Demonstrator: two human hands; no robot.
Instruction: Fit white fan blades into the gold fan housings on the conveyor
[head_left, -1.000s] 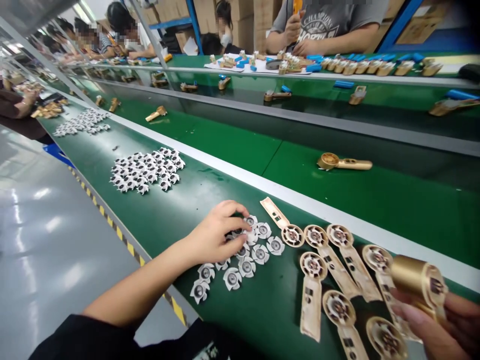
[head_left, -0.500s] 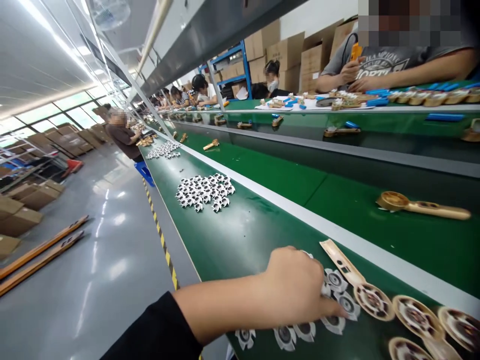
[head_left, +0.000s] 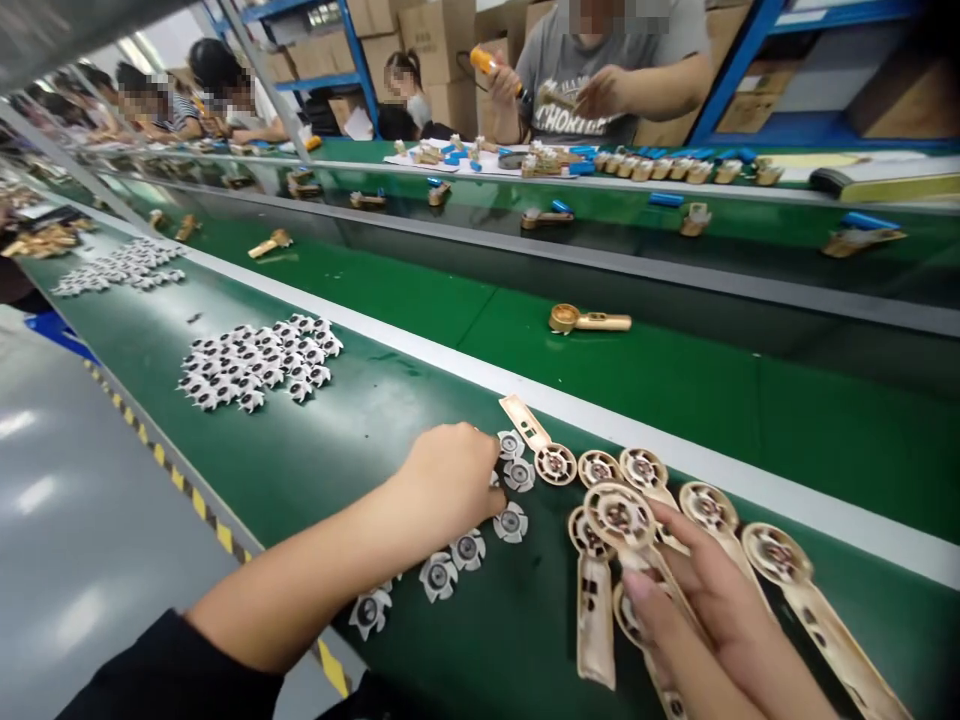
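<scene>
My left hand (head_left: pixel 452 474) reaches over the near part of the green bench, its fingers curled down among small grey fan blades (head_left: pixel 512 522). Its fingertips are mostly hidden, so what they pinch, if anything, does not show. On the right, my right hand (head_left: pixel 712 590) grips a beige handheld fan housing (head_left: pixel 619 515), thumb on the near side and fingers on the far side. That housing has a round slotted head and is raised over similar housings. One such housing (head_left: pixel 596 620) lies just left of it, and another fan housing (head_left: pixel 555 463) lies beside the blades.
Several white-grey fan blades (head_left: pixel 259 362) lie grouped farther left on the bench. Beyond a white strip (head_left: pixel 420 350), a fan housing (head_left: pixel 589 319) rests on the green belt. Across the line a co-worker (head_left: pixel 600 80) holds an orange tool (head_left: pixel 495 66); blue cylinders and fan parts lie there.
The view has swung right and down. My right hand, holding a fan housing, has come into view. My left hand stays among the grey fan blades, its thumb drawn in.
</scene>
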